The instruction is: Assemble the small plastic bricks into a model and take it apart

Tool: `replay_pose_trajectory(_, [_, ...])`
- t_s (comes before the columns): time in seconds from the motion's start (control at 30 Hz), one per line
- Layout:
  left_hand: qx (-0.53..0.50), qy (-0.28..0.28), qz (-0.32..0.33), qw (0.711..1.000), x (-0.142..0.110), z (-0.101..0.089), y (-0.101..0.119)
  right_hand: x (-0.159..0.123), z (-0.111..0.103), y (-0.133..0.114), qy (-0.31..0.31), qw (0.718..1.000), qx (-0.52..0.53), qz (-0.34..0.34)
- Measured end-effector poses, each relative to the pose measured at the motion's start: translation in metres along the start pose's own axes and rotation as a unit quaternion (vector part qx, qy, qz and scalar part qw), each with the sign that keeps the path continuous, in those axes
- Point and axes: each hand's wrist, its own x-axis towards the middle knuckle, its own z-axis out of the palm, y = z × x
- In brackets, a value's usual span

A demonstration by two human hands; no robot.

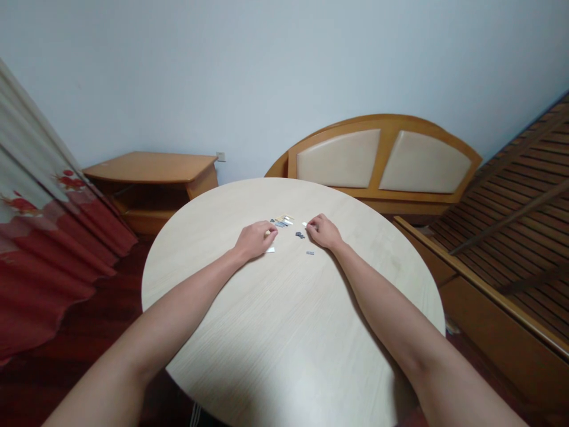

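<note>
My left hand (256, 239) rests on the round table, its fingers closed in a pinch around a small yellowish piece (267, 233). Under its edge lies a flat white piece (270, 250). Across from it, my right hand (325, 230) is closed with the fingertips down near a small white piece (304, 224); whether it grips anything is hidden. A loose group of small grey, white and tan pieces (281, 224) lies just beyond my left hand. Between the hands sits a little heap of dark grey pieces (300, 235). Nearer to me is a single grey studded piece (310, 253).
The pale round table (267, 332) stands before me. Behind it are a wooden cabinet (155, 168) at left and a padded headboard (342, 157) at right. A slatted wooden bed frame (511, 207) runs along the right, and a red and white curtain (48, 237) hangs left.
</note>
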Motion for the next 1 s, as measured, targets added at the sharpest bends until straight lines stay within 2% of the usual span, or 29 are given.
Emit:
replay_pose_trajectory(0.2, [-0.003,-0.012,0.0,1.0,-0.001,0.0,0.001,-0.007,-0.008,0.012,0.023,0.995,-0.033,0.091])
replay_pose_trajectory(0.37, [0.004,-0.014,-0.001,1.0,-0.001,0.001,0.0,-0.002,-0.007,0.008,0.006,0.995,-0.041,0.093])
replay_pose_trajectory(0.5, [0.004,-0.02,-0.001,1.0,0.0,0.004,-0.003,-0.006,-0.008,-0.008,0.05,0.994,0.023,0.093])
replay_pose_trajectory(0.6, [-0.005,-0.015,0.003,1.0,0.001,0.008,-0.004,-0.014,-0.007,-0.035,0.102,0.989,0.105,0.031])
replay_pose_trajectory(0.77, [-0.021,-0.005,0.009,1.0,0.002,0.008,-0.004,-0.025,-0.002,-0.08,0.074,0.976,0.125,-0.163])
replay_pose_trajectory(0.83, [-0.022,-0.006,0.02,1.0,0.001,0.007,-0.004,-0.027,-0.001,-0.088,0.071,0.97,0.122,-0.196])
replay_pose_trajectory(1.0, [-0.011,-0.018,0.045,0.999,0.001,0.009,-0.006,-0.027,0.0,-0.086,0.075,0.967,0.126,-0.209])
